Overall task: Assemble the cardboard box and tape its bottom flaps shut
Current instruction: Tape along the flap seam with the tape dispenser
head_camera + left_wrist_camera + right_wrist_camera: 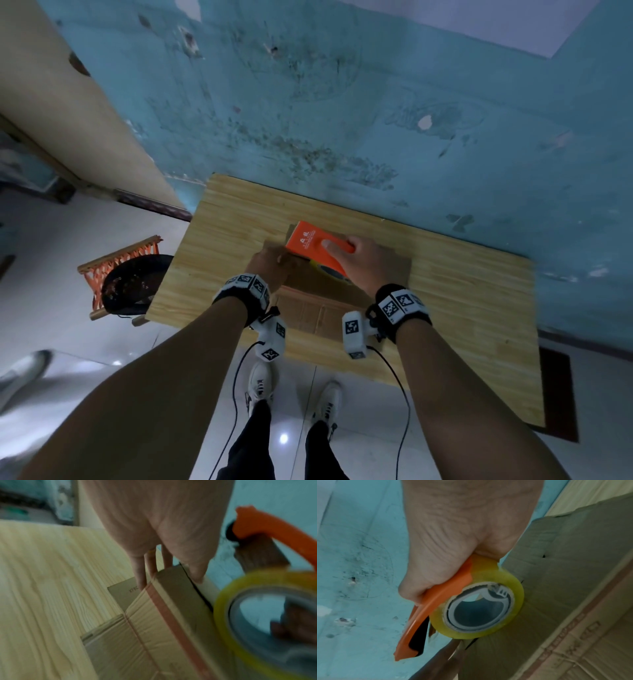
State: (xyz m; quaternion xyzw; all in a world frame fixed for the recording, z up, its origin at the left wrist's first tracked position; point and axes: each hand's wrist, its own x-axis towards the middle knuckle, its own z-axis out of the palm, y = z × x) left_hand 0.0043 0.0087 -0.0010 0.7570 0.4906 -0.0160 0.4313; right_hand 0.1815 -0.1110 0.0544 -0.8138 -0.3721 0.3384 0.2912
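A brown cardboard box (318,308) stands on the wooden table (462,308), its closed flaps facing up. My right hand (356,257) grips an orange tape dispenser (317,245) with a yellowish clear tape roll (329,272) and holds it on the box top near the far edge. In the right wrist view the hand (453,534) wraps the dispenser (433,601), and the roll (479,607) sits against the box (573,574). My left hand (269,263) holds the box's far left edge. Its fingers (140,577) run down the far side, thumb on the box top (175,588).
The table's far edge meets a scuffed blue wall (376,102). A woven orange stool (120,253) with a black pan on it stands left of the table. My feet and two dangling cables are below the near edge. Someone's shoe (24,370) is at far left.
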